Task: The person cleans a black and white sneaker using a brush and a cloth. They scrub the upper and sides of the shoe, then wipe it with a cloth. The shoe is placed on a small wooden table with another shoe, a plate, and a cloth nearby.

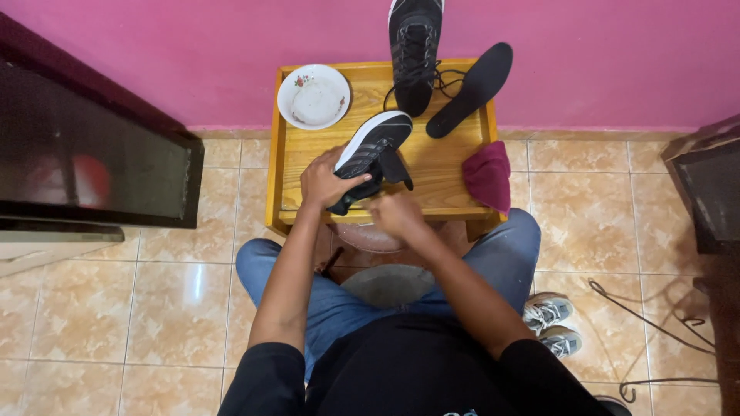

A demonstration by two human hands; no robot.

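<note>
A black sneaker with a white sole (371,145) lies on its side on a small yellow wooden table (455,166). My left hand (325,180) grips the sneaker at its heel end. My right hand (395,214) is closed just below the shoe, near its pulled-out tongue; what it holds is hidden. A second black sneaker (414,52) stands at the table's far edge against the pink wall, its laces loose. A black insole (472,88) lies beside it.
A white bowl (314,95) sits on the table's far left corner. A maroon cloth (488,176) hangs over the right edge. A dark cabinet (85,154) stands left, dark furniture and wire (705,185) right. Grey sneakers (552,322) rest on the tiled floor.
</note>
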